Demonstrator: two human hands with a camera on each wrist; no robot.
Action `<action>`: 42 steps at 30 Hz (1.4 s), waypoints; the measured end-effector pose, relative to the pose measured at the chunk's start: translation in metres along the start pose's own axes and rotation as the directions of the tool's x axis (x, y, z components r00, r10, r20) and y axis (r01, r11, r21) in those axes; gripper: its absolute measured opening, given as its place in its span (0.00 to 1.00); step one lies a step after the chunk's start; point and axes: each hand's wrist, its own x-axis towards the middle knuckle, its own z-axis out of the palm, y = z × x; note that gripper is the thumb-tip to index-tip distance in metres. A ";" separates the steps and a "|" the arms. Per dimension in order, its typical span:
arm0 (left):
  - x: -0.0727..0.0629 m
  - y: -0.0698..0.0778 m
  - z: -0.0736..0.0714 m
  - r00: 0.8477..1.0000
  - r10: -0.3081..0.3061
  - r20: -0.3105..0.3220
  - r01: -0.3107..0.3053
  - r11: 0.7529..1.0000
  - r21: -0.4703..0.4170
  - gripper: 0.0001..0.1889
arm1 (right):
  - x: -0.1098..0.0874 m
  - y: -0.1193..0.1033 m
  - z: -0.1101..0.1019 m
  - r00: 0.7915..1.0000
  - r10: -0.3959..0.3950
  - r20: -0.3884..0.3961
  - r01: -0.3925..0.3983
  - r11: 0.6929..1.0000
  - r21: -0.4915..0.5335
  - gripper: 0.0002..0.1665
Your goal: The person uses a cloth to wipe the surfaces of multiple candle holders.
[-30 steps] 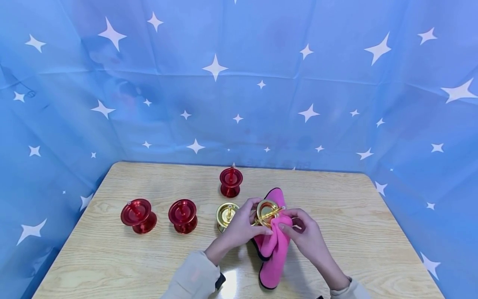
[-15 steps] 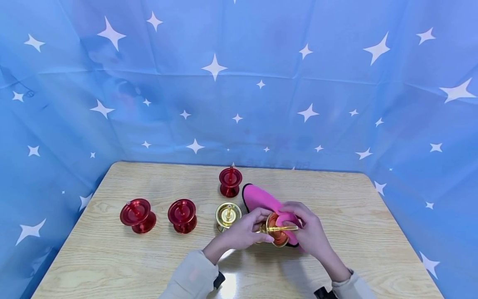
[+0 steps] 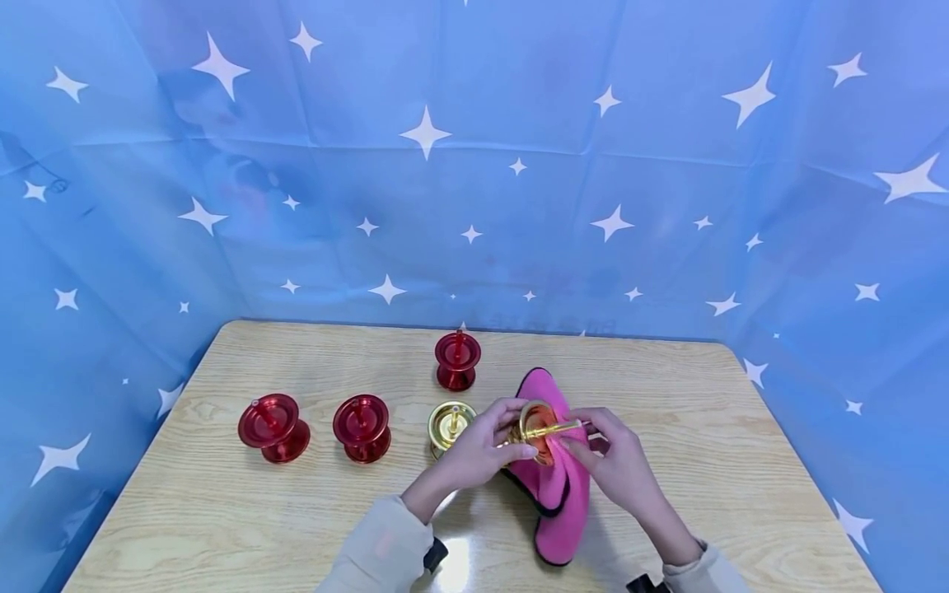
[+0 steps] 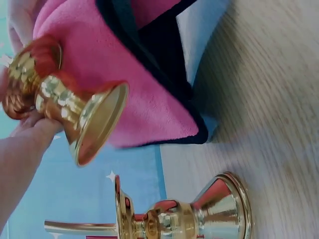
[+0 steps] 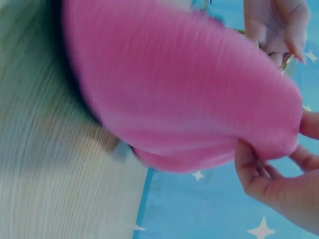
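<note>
A gold candle holder [image 3: 530,420] with a wide cup and a thin stem up its middle is tipped on its side above the table. My left hand [image 3: 478,449] grips it round the waist; the flared foot [image 4: 102,119] points away in the left wrist view. With thumb and fingers my right hand [image 3: 619,461] pinches a pink cloth [image 3: 563,527] edged in black, right at the cup's rim. The cloth hangs below in folds and covers much of the right wrist view. A second gold candle holder [image 3: 453,418] stands upright close beside the left hand.
Three red candle holders stand on the wooden table [image 3: 222,511]: one at far left [image 3: 274,428], one nearer the middle [image 3: 362,428], one at the back [image 3: 457,359]. A blue starred curtain [image 3: 474,165] rises behind the table's rear edge.
The cloth swung up to the left, then came back down to hang below the hands. The held candle holder's cup turned and dipped, then rose slightly. The other candle holders stayed put.
</note>
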 end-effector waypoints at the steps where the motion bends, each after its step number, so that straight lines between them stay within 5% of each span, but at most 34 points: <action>1: 0.000 0.000 -0.001 1.000 0.002 -0.011 -0.002 1.000 -0.006 0.26 | -0.001 0.000 0.000 1.000 0.009 0.006 -0.009 1.000 0.006 0.16; 4: 0.000 0.000 -0.003 1.000 0.002 -0.005 -0.002 1.000 -0.009 0.26 | -0.002 -0.001 0.000 1.000 -0.007 0.017 0.006 1.000 0.025 0.15; 12: -0.003 0.002 -0.002 0.990 -0.004 0.143 0.000 1.000 0.028 0.24 | 0.003 0.003 -0.002 0.988 -0.156 0.019 0.155 0.987 0.048 0.28; 16: -0.003 0.002 -0.003 0.989 0.003 0.149 -0.003 1.000 -0.001 0.24 | 0.003 0.005 -0.003 0.993 -0.115 0.036 0.112 0.990 0.086 0.27; 23: -0.003 0.007 -0.007 0.998 -0.029 0.064 0.033 0.997 -0.071 0.24 | -0.002 0.004 -0.001 0.996 0.063 0.057 -0.073 0.975 0.210 0.16; 30: -0.003 0.009 -0.006 0.996 -0.028 0.080 0.034 0.997 -0.074 0.26 | -0.003 0.002 0.002 0.993 0.112 0.048 -0.120 0.964 0.238 0.15; 36: -0.002 0.010 -0.008 0.994 -0.009 0.108 -0.005 0.992 0.124 0.31 | -0.004 -0.002 0.004 0.987 0.161 0.023 -0.161 0.953 0.258 0.14; 42: -0.001 0.009 -0.001 0.998 -0.042 -0.047 0.057 0.914 0.402 0.47 | -0.004 -0.007 0.005 0.981 0.196 -0.009 -0.186 0.943 0.278 0.14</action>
